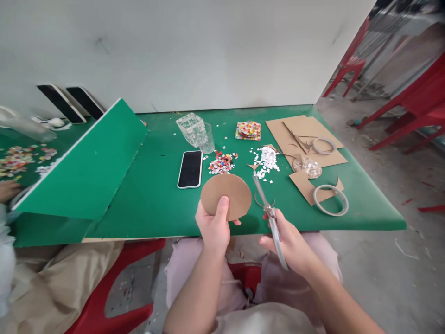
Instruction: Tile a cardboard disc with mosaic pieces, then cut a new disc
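My left hand (215, 222) grips a round cardboard disc (227, 192) by its lower edge, thumb on top and fingers beneath. To its right, my right hand (290, 241) holds a pair of scissors (266, 199), blades pointing up and away, apart from the disc. Beyond the disc lies a heap of coloured mosaic tiles (222, 162), and right of that a heap of white tiles (268, 158). A thin curved cardboard offcut (259, 200) rests on the table by the blades.
A phone (190, 170) and clear plastic cups (205, 139) are left of the tiles. Colourful mosaic pieces (248, 130) sit farther back. Cardboard sheets (313, 134) and a tape roll (331, 200) lie right. A green divider (86, 171) stands left, with another person's hand (9, 190) beyond.
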`<state>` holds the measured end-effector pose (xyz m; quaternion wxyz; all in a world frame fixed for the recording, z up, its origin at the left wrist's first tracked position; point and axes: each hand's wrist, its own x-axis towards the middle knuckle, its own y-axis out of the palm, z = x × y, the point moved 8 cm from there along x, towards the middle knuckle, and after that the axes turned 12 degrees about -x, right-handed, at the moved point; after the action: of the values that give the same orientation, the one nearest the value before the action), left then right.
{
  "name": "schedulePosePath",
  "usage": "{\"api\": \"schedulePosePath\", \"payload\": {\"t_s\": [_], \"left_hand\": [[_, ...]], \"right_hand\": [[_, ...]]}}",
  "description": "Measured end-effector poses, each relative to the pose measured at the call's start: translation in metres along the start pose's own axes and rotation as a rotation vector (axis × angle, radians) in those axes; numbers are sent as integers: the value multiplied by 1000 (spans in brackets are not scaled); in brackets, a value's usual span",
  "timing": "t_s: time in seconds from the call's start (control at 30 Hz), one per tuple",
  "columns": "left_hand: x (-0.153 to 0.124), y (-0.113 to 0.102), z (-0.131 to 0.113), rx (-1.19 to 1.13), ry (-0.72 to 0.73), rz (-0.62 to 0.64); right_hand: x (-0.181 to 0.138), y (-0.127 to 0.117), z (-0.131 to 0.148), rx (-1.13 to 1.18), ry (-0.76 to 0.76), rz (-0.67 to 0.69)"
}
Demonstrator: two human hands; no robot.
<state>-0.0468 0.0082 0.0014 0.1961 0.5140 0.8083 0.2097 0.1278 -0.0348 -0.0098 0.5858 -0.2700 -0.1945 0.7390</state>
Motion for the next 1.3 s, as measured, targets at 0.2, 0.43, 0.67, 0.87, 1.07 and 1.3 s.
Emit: {"api": "schedulePosePath", "payload": {"t_s": [0.2,0.43,0.67,0.87,1.07,1.3], "left_hand": [[-4,-7,6,-5,-2,-104],[1,-13,9,-38,-18,-74],[7,-24,8,14,-47,-3],[4,-21,11,26,-73,13],[1,-18,8,38,-99,-28],[1,-15,6,27,-127,-8]], "right_hand": [[5,14,8,-166,37,12],[6,15,-1,-314,135,2],[7,-3,-14,-261,136,-4],[1,-7,1,-392,26,32],[1,-9,10,-537,14,11],[2,-13,2,-668,87,13]]}}
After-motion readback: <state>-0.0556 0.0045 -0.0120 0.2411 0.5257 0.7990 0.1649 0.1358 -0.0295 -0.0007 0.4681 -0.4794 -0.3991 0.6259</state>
